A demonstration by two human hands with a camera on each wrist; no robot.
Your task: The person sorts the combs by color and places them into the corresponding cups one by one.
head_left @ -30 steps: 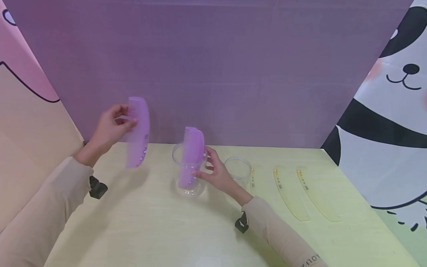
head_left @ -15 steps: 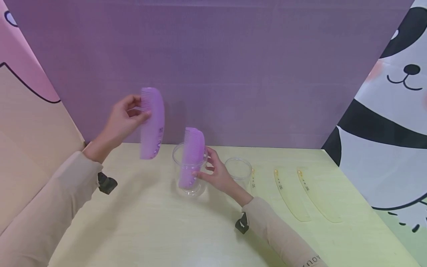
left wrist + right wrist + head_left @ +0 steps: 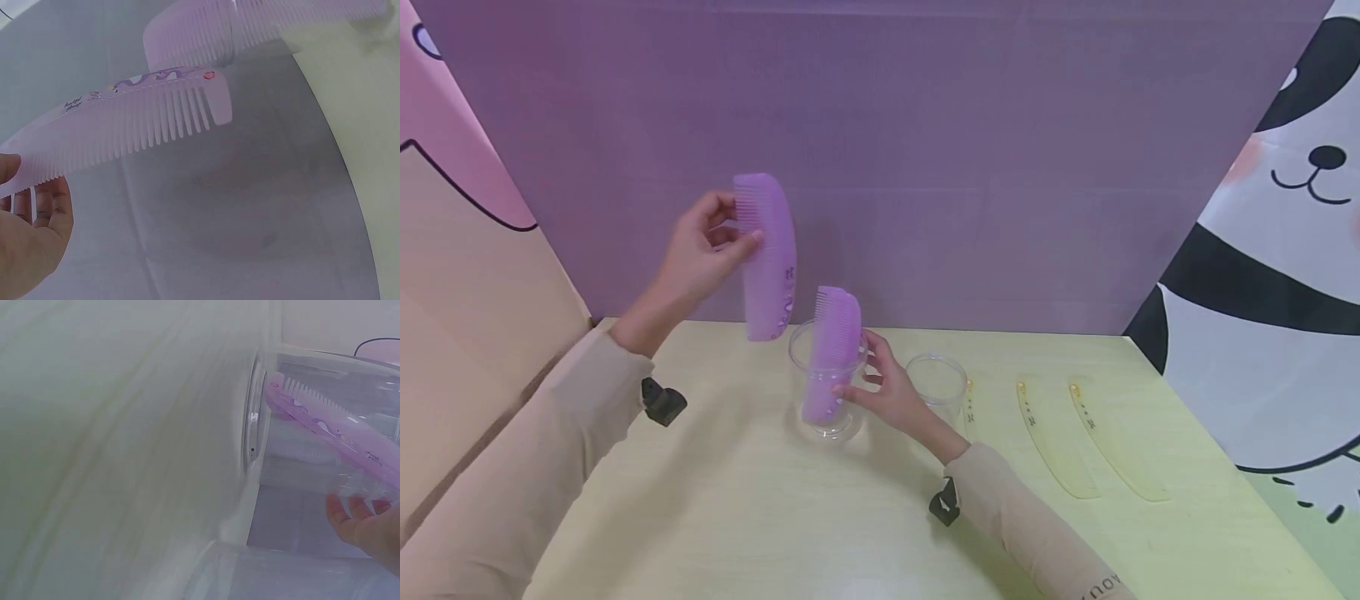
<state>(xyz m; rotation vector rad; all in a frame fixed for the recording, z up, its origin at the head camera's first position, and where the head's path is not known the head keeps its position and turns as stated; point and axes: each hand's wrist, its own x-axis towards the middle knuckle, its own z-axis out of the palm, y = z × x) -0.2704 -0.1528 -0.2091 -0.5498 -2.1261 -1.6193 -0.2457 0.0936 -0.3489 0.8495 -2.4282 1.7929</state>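
My left hand (image 3: pixel 700 250) pinches a purple comb (image 3: pixel 772 275) between thumb and fingers near its upper end. It hangs almost upright in the air, teeth facing left, with its lower end just left of and above a clear plastic cup (image 3: pixel 294 459). My right hand (image 3: pixel 891 390) holds that cup from its right side, thumb in front. Inside leans purple comb material (image 3: pixel 835 333), its top poking above the rim; whether this is one comb or two overlapping, I cannot tell. The left wrist view shows printed decoration along the held comb's spine (image 3: pixel 137 81).
Another clear cup (image 3: pixel 936 392) stands just right of the first, behind my right wrist. Farther right lie three see-through yellow combs, the outermost comb (image 3: pixel 1112 446) near the table's right side. A purple cloth backdrop (image 3: pixel 925 167) rises behind the table (image 3: pixel 760 517).
My left hand has carried its comb up and to the right, closer to the cup. The right hand and the cup have stayed in place.
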